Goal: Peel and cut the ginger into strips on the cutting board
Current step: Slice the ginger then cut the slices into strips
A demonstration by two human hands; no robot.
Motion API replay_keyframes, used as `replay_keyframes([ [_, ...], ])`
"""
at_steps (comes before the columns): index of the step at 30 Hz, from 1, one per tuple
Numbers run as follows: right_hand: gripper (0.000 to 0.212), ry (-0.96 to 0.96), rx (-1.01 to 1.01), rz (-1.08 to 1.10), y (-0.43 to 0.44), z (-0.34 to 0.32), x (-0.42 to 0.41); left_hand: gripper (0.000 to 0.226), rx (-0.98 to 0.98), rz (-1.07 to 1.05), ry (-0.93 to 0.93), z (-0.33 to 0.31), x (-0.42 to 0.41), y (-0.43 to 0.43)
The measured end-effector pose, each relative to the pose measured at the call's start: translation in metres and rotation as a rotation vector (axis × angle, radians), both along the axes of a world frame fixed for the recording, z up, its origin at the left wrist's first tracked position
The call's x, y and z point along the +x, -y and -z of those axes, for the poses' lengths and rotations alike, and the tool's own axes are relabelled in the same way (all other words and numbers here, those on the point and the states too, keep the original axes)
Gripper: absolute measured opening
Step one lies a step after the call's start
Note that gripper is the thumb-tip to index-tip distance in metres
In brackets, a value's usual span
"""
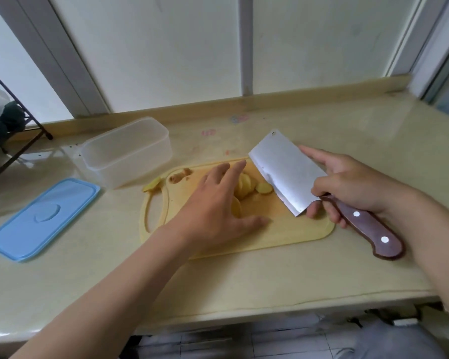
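Several pale yellow ginger slices (263, 188) lie on the wooden cutting board (290, 233). My left hand (218, 203) rests flat over some of them, fingers spread, partly hiding the pile. My right hand (347, 185) grips the brown handle of a cleaver (285, 172), index finger stretched along the blade's spine. The blade is tilted, its edge near the slices on their right. Peel scraps (178, 176) sit at the board's far left corner, and a ginger piece (152, 186) lies just off the board's left edge.
A clear plastic container (125, 154) stands behind the board to the left, its blue lid (44, 218) lying flat on the beige counter. A dark wire rack (16, 141) stands at the far left. The counter's front edge runs close below the board.
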State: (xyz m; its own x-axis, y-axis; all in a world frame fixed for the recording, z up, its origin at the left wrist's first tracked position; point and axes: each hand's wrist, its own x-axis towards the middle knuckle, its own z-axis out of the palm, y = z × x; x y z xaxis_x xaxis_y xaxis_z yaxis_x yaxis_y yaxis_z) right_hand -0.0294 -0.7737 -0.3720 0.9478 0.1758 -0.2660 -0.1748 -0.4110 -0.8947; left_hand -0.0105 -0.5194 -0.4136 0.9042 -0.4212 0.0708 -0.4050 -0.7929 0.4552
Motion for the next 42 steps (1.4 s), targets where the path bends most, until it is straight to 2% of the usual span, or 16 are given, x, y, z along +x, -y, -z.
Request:
replay_keyframes([
  [5, 0.076, -0.007, 0.063, -0.004, -0.008, 0.006, -0.001, 0.08, -0.023, -0.062, 0.111, 0.004, 0.006, -0.004],
  [9, 0.074, -0.01, 0.053, -0.022, -0.021, 0.008, 0.005, 0.07, -0.057, -0.115, 0.14, 0.0, 0.016, -0.011],
  [12, 0.069, -0.002, 0.046, -0.038, -0.033, 0.007, 0.008, 0.074, -0.101, -0.105, 0.115, -0.002, 0.024, -0.015],
  [17, 0.071, 0.017, 0.059, -0.031, -0.046, 0.011, 0.013, 0.093, -0.038, -0.044, 0.048, -0.005, 0.028, -0.01],
  [19, 0.069, 0.015, 0.074, -0.027, -0.048, 0.011, 0.013, 0.092, -0.014, -0.042, 0.085, -0.002, 0.027, -0.005],
  [24, 0.069, 0.014, 0.102, -0.007, -0.047, 0.013, 0.011, 0.051, -0.112, -0.081, 0.206, 0.007, 0.028, -0.005],
  [27, 0.071, 0.02, 0.102, 0.03, -0.042, 0.014, 0.014, 0.037, -0.149, -0.053, 0.223, 0.008, 0.03, -0.006],
  [29, 0.07, 0.02, 0.102, 0.052, -0.038, 0.015, 0.015, 0.039, -0.139, -0.031, 0.217, 0.007, 0.03, -0.006],
  [35, 0.069, 0.001, 0.125, 0.032, -0.04, 0.015, 0.016, 0.069, -0.132, -0.004, 0.159, 0.003, 0.03, -0.002],
  [42, 0.068, -0.003, 0.12, -0.002, -0.046, 0.012, 0.025, 0.056, -0.082, 0.001, 0.177, 0.002, 0.032, 0.0],
])
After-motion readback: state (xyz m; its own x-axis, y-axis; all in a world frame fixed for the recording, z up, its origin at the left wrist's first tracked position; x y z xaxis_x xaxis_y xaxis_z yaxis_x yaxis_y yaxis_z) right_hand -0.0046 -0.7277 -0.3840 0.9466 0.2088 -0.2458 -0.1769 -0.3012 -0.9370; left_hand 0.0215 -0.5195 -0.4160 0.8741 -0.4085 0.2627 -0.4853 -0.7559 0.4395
